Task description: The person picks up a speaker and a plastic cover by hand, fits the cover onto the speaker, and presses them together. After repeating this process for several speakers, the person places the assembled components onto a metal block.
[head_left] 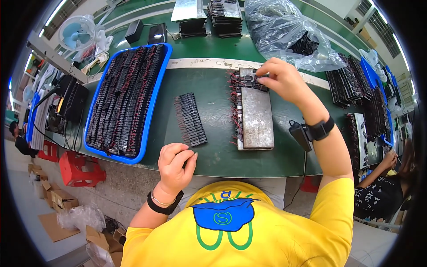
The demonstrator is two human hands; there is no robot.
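Shirt: one, yellow, yours, blue-and-green motif on the front.

Left hand: yours, at the counter's near edge, black band on the wrist. Fingers curled, thumb close to the fingertips – a narrow gap; whether it holds anything, cannot tell.

Row of parts: one, small, black, thin red wires to the left; lies flat just beyond your left hand, nearest to it.

Plate: one, grey metal, lying flat on the counter to the right of the row. Black parts with red wires run along its left edge; more lie across its far end.

Right hand: yours, over the plate's far end, thumb and fingers narrow, tips at the black parts there; whether one is gripped, cannot tell. Wrist carries a black strap with a box.

Tray: one, blue, left of the row, packed with black parts and red wires.

Stool: red, on the floor at left, cartons beside it.

Co-worker: one, dark top, at the right.

Bag: one, clear plastic, black items inside, beyond your right hand.

Stacks: two, plates and black parts, far side.

Fan: one, pale blue blades – far left.
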